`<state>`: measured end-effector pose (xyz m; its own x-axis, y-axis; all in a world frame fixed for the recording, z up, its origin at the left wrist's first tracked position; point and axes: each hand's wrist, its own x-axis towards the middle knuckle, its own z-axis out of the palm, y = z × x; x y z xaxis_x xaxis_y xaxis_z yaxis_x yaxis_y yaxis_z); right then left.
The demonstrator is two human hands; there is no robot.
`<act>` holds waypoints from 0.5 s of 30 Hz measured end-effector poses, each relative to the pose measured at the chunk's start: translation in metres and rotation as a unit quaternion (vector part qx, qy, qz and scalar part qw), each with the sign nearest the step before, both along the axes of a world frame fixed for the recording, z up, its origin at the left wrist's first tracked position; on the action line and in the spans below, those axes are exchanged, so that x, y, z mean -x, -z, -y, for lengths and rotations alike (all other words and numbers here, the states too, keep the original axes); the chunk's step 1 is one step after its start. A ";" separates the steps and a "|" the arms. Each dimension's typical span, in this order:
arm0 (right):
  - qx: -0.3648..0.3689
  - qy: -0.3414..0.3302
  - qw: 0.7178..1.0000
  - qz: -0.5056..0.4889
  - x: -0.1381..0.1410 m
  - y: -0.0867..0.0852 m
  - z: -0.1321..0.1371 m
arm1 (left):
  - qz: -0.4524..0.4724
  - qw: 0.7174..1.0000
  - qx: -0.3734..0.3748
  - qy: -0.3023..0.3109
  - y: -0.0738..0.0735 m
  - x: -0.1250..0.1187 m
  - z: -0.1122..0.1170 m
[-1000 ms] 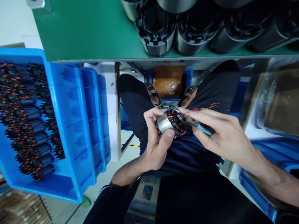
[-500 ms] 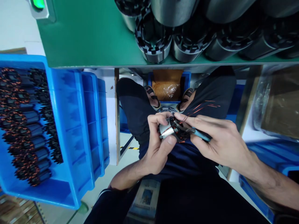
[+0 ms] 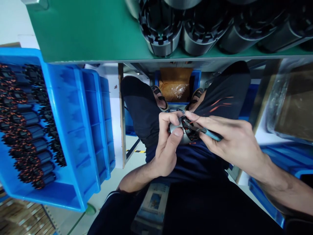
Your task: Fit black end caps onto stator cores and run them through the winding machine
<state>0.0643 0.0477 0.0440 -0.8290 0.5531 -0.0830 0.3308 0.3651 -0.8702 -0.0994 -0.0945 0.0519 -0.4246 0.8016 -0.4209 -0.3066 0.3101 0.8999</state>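
My left hand [image 3: 168, 147] is wrapped round a small metal stator [image 3: 182, 132] with copper windings, held over my lap. Thumb and fingers press on its silver shell. My right hand [image 3: 230, 140] is closed on a small plier-like tool with blue handles [image 3: 211, 134]; its tip sits at the stator's open end. Thin copper wire ends [image 3: 220, 101] stick out past the stator toward the right.
A blue crate [image 3: 73, 130] at the left holds several wound stators [image 3: 26, 127]. Above, a green bench top [image 3: 97, 29] carries large silver and black cylindrical housings [image 3: 161, 32]. More blue bins [image 3: 276, 156] and a plastic-wrapped box lie at the right. My feet in sandals rest below.
The stator has been turned in my left hand, so more of its silver shell faces me. The right hand with the tool has stayed at its open end.
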 end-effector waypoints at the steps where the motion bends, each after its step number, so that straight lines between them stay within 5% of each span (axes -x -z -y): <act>1: 0.037 0.000 0.999 -0.009 0.001 0.002 -0.002 | 0.000 1.000 0.003 -0.001 0.001 0.000 0.001; 7: 0.185 0.010 0.981 -0.056 0.008 -0.003 -0.006 | -0.116 0.992 -0.042 0.039 0.004 0.013 0.008; 11: 0.193 -0.001 0.971 -0.144 0.019 -0.005 0.005 | -0.229 0.960 -0.139 0.081 -0.001 0.022 0.005; 15: 0.172 0.011 0.957 -0.234 0.026 0.000 0.009 | -0.237 0.953 -0.182 0.048 -0.014 0.028 -0.005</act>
<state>0.0382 0.0388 0.0440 -0.8087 0.5770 0.1146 -0.1205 0.0283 -0.9923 -0.1274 -0.0895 0.0659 -0.4156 0.9024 0.1137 0.1746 -0.0435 0.9837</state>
